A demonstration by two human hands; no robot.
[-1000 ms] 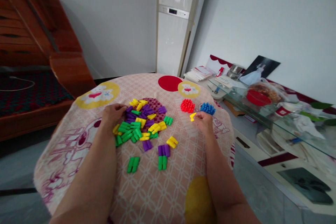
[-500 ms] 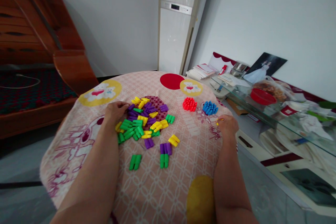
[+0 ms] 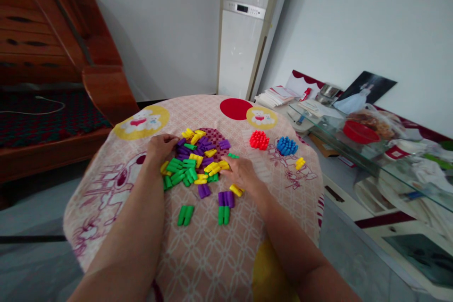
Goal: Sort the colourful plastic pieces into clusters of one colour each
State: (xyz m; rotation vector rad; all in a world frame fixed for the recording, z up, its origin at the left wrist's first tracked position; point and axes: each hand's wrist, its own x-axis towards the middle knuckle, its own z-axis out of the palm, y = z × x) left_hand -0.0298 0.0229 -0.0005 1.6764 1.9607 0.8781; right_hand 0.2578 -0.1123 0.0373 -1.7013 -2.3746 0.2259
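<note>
A loose pile of plastic building blocks in purple, green (image 3: 183,170) and yellow (image 3: 198,136) lies on the cloth-covered table (image 3: 208,259). At the pile's left edge rests my left hand (image 3: 161,146), fingers curled together beside the purple blocks (image 3: 201,144); what they hold, if anything, is hidden. My right hand (image 3: 241,172) reaches over the pile's right side, its fingertips closed at a yellow block (image 3: 223,165). Behind that hand a green block (image 3: 233,155) is partly covered. A small yellow cluster (image 3: 300,163) sits at the right, near a blue cluster (image 3: 287,146) and a red cluster (image 3: 259,140).
Nearer me lie a green block pair (image 3: 185,215), a purple block (image 3: 226,199) touching a green one (image 3: 223,215), and a single yellow block (image 3: 236,190). A cluttered glass-topped cabinet (image 3: 339,146) stands at the right. A wooden sofa (image 3: 102,85) is at the left.
My right hand has left the yellow piece beside the blue cluster and moved left to the pile's yellow block. My left hand stays at the pile's left edge. The view has shifted slightly.
</note>
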